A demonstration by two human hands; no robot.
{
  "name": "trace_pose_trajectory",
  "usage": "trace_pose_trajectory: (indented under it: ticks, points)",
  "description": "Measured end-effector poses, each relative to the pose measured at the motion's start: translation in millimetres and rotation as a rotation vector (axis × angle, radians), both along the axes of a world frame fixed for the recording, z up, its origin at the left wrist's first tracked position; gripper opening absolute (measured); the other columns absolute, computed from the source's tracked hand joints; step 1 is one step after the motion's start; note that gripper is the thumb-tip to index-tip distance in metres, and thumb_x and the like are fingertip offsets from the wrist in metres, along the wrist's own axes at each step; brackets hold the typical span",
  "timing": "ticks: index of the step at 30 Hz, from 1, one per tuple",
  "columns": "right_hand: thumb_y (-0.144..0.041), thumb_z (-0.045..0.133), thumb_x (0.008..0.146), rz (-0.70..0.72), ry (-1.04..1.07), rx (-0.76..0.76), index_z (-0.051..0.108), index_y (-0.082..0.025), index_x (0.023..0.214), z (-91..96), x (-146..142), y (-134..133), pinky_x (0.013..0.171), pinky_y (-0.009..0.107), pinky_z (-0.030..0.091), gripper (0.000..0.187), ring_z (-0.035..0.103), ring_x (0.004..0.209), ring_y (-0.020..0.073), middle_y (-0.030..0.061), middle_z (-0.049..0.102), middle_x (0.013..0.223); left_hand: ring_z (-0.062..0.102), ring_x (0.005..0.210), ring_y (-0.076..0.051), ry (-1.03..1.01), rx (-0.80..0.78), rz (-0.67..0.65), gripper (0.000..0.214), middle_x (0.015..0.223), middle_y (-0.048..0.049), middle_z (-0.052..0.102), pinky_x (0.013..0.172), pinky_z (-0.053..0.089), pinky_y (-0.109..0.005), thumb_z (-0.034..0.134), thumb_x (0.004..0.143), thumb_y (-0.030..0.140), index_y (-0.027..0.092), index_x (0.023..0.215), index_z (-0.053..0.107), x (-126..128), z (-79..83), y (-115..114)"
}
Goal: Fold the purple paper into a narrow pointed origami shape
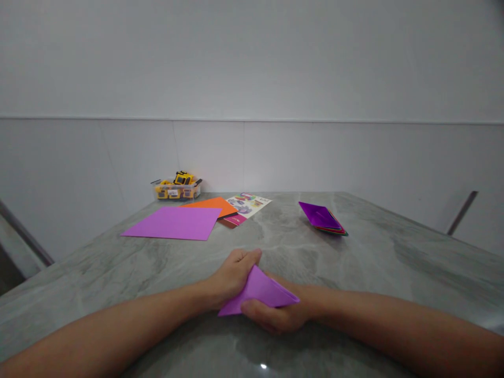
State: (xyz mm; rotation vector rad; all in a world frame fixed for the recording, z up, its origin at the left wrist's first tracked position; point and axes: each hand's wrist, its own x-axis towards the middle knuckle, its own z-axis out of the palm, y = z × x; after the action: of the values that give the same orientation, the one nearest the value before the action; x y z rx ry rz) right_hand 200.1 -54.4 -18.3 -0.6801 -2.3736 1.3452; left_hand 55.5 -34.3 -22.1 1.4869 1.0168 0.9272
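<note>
A folded piece of purple paper [260,292] sits between both hands near the front of the grey marble table [374,262]. My left hand [232,275] curls its fingers over the paper's upper left edge. My right hand [281,315] is closed around the paper's lower right side, thumb along the bottom edge. Both forearms rest on the table.
A flat purple sheet [175,223] lies at the back left beside an orange sheet [210,206] and a printed paper pack [246,206]. A clear box of yellow toy vehicles [177,188] stands by the wall. A stack of folded paper shapes, purple on top [321,217], lies at the back right.
</note>
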Motion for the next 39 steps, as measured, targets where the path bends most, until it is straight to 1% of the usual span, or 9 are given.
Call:
trace_pose_trajectory:
  ticks: [3,6,9,16,24,29,33,37,39]
  points:
    - [-0.053,0.029,0.089,-0.021,0.064,-0.141,0.038,-0.021,0.042,-8.4,0.5,15.0,0.040,0.022,0.032,0.057,0.035,0.035,0.0079,-0.0033,0.036,0.036,0.030,0.041,-0.008,-0.076,-0.039,0.096,0.052,0.045,0.0070,0.035,0.039,0.023,-0.022,0.048,0.077,0.066,0.019,0.056,0.040,-3.7,-0.8,5.6]
    - [-0.061,0.045,0.077,-0.393,0.412,-0.369,0.035,-0.021,0.045,-16.6,-0.1,38.0,0.033,0.023,0.022,0.052,0.028,0.030,0.0072,-0.0064,0.029,0.034,0.030,0.032,-0.008,0.022,0.007,0.042,0.056,0.038,0.0063,0.036,0.033,0.019,-0.021,0.040,0.080,0.069,0.019,0.054,0.042,-11.4,-2.0,13.0]
    - [-0.061,0.050,0.077,-0.499,0.476,-0.356,0.042,-0.019,0.050,-19.7,1.4,53.0,0.035,0.022,0.021,0.050,0.031,0.035,0.0069,-0.0044,0.038,0.039,0.026,0.028,-0.007,0.120,0.126,-0.044,0.055,0.034,0.0080,0.031,0.031,0.017,-0.021,0.038,0.082,0.067,0.020,0.053,0.039,-16.7,-2.9,14.5]
    - [-0.065,0.048,0.079,-0.198,0.208,-0.184,0.049,-0.017,0.052,-23.2,7.0,43.0,0.034,0.021,0.025,0.055,0.037,0.034,0.0075,-0.0032,0.043,0.040,0.034,0.033,-0.008,0.140,0.299,0.185,0.049,0.039,0.0066,0.038,0.034,0.025,-0.021,0.038,0.085,0.061,0.020,0.057,0.041,-20.8,-2.8,16.0]
    - [-0.053,0.033,0.091,-0.071,0.055,0.276,0.047,-0.020,0.056,-6.6,7.7,24.4,0.040,0.021,0.033,0.050,0.042,0.040,0.0089,-0.0025,0.044,0.044,0.023,0.027,-0.006,0.055,0.004,0.031,0.056,0.034,0.0086,0.030,0.029,0.016,-0.020,0.042,0.076,0.072,0.021,0.053,0.040,-17.8,-11.4,18.9]
    - [-0.056,0.033,0.091,-0.139,0.041,0.212,0.048,-0.019,0.055,-6.7,6.6,24.2,0.040,0.021,0.032,0.054,0.040,0.039,0.0086,-0.0028,0.043,0.043,0.030,0.033,-0.007,-0.050,0.130,0.204,0.053,0.040,0.0075,0.036,0.033,0.023,-0.019,0.043,0.078,0.068,0.020,0.057,0.041,-12.7,-11.8,17.3]
    - [-0.050,0.031,0.093,-0.206,-0.047,0.132,0.049,-0.017,0.050,-10.5,3.0,27.1,0.041,0.021,0.035,0.057,0.041,0.036,0.0089,-0.0019,0.043,0.040,0.038,0.038,-0.010,0.032,0.223,0.271,0.049,0.044,0.0050,0.040,0.037,0.031,-0.021,0.037,0.086,0.061,0.020,0.059,0.042,-17.6,-9.9,22.1]
    - [-0.033,0.033,0.095,-0.307,-0.167,0.340,0.055,-0.015,0.050,-8.1,-2.1,24.9,0.050,0.022,0.038,0.053,0.048,0.041,0.0099,0.0004,0.050,0.042,0.059,0.074,-0.018,0.168,0.506,0.305,0.033,0.085,-0.0055,0.062,0.061,0.049,-0.028,0.043,0.089,0.045,0.016,0.091,0.058,-22.5,-4.0,19.6]
    - [-0.029,0.037,0.094,-0.349,-0.270,0.518,0.063,-0.013,0.059,-8.0,-4.1,23.3,0.051,0.022,0.037,0.047,0.052,0.045,0.0111,0.0038,0.059,0.049,0.058,0.096,-0.022,0.252,0.629,0.301,0.035,0.108,-0.0097,0.061,0.081,0.049,-0.035,0.048,0.088,0.040,0.016,0.112,0.055,-22.5,-1.6,13.0]
